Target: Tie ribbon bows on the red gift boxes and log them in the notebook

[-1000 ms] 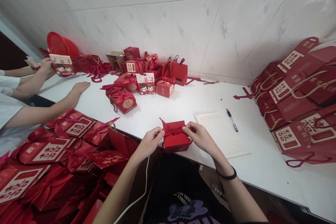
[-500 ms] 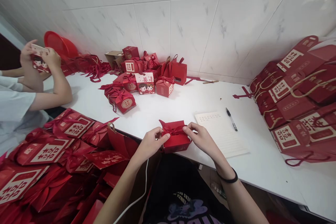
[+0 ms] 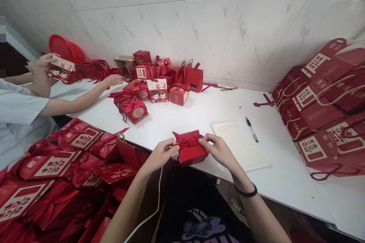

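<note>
A small red gift box (image 3: pixel 194 156) rests at the front edge of the white table, in front of my body. Across its top runs a red ribbon (image 3: pixel 189 142) tied in a bow. My left hand (image 3: pixel 164 152) pinches the left side of the bow between thumb and fingertips. On the other side, my right hand (image 3: pixel 214 147) has thumb and forefinger closed on the bow's right side. The ribbon between them looks drawn out sideways. The box's underside and far side are hidden.
A lined notepad (image 3: pixel 242 148) and a pen (image 3: pixel 251 129) lie to my right. Red gift bags (image 3: pixel 316 110) are stacked at far right. Finished-looking boxes (image 3: pixel 134 110) cluster by the wall; many more (image 3: pixel 54 163) fill the lower left. A co-worker's arm (image 3: pixel 76 100) reaches across the table.
My left thumb has shifted slightly left off the bow's middle. The co-worker's one hand left the patterned box and reached right toward the clustered boxes; the other still holds it.
</note>
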Demonstrator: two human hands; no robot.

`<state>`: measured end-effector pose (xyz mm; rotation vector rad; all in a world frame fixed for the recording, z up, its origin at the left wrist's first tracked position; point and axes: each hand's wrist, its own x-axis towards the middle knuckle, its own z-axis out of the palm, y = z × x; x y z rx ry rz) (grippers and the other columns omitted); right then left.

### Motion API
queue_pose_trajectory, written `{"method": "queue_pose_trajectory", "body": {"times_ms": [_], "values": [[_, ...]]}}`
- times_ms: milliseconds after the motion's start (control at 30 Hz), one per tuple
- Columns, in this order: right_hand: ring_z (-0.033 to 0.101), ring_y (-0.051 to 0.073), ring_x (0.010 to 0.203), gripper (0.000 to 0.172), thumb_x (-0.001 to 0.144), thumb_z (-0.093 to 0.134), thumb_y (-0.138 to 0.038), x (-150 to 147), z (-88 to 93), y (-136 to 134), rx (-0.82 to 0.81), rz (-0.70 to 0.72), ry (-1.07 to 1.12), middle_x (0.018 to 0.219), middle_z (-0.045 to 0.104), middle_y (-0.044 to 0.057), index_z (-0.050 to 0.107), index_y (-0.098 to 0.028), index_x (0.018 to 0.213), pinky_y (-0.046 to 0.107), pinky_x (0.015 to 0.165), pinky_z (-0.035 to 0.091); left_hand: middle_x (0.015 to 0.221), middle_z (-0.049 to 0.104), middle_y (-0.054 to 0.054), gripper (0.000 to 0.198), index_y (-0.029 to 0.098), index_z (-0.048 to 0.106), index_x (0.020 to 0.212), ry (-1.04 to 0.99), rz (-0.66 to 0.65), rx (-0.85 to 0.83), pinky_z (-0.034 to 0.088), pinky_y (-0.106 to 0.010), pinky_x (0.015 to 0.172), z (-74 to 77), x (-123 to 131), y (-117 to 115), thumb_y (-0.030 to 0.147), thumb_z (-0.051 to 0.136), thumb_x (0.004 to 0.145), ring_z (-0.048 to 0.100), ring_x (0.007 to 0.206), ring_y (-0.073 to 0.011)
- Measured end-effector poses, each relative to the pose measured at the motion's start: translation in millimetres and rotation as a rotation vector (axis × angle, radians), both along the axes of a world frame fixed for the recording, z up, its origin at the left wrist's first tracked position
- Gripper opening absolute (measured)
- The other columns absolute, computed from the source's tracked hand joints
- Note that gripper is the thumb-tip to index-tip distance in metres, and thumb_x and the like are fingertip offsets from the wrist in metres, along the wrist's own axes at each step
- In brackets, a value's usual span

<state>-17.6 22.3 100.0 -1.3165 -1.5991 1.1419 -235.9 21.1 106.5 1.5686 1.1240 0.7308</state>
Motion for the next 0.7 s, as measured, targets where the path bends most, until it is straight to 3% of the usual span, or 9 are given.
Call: {"method": "queue_pose_trajectory", "body": {"times_ms": [367, 600, 700], "values": [[0.044, 0.012, 0.054, 0.041, 0.077, 0.056, -0.055, 4, -7.6, 3, -0.086, -0.015, 0.145, 0.057, 0.048, -0.002, 0.048, -0.018, 0.061, 0.024, 0.053, 0.035, 0.07, 0.05, 0.002, 0.025, 0.019, 0.045, 0.076, -0.122, -0.042, -0.056, 0.041, -0.025, 0.065, -14.2, -2, 1, 0.043, 0.049, 0.082, 0.047, 0.065, -0.0118], [0.038, 0.009, 0.051, 0.044, 0.072, 0.062, -0.056, -2, -19.4, 3, -0.18, -0.016, 0.378, 0.056, 0.043, -0.004, 0.043, -0.018, 0.058, 0.024, 0.052, 0.033, 0.068, 0.048, 0.003, 0.027, 0.019, 0.042, 0.075, -0.193, 0.04, -0.051, 0.039, -0.024, 0.063, -38.4, -3, 4, 0.045, 0.051, 0.08, 0.045, 0.062, -0.0114], [0.04, 0.009, 0.053, 0.046, 0.07, 0.064, -0.056, -4, -21.0, 1, -0.242, -0.046, 0.458, 0.057, 0.044, -0.003, 0.041, -0.019, 0.057, 0.025, 0.055, 0.037, 0.07, 0.049, 0.003, 0.027, 0.019, 0.043, 0.074, -0.196, 0.067, -0.031, 0.039, -0.024, 0.064, -38.2, -2, 5, 0.044, 0.051, 0.078, 0.045, 0.065, -0.0115]]}}
